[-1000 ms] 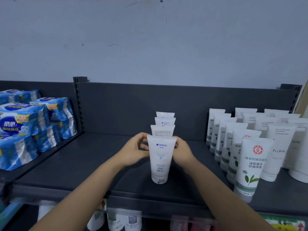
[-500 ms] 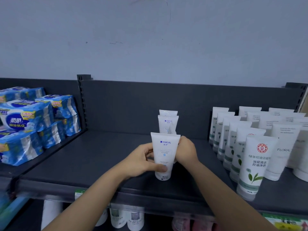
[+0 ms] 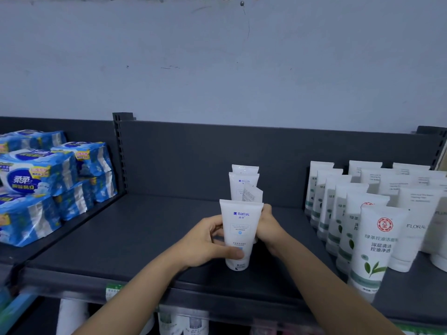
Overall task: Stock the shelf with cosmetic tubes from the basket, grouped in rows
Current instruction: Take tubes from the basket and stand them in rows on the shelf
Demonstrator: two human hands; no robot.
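one tilted tube (image 3: 252,195) hides behind front tube (image 3: 238,228) (right hand (image 3: 268,227) grips it)

A shop: a dark metal shelf (image 3: 145,238) beside a slotted upright (image 3: 118,153) carries matching white tubes (image 3: 372,247) lined up in rows on the right. Stacked blue packs (image 3: 36,175) fill the left. A paper label (image 3: 112,290) sits on the shelf's near edge, with more bottles (image 3: 183,321) below.
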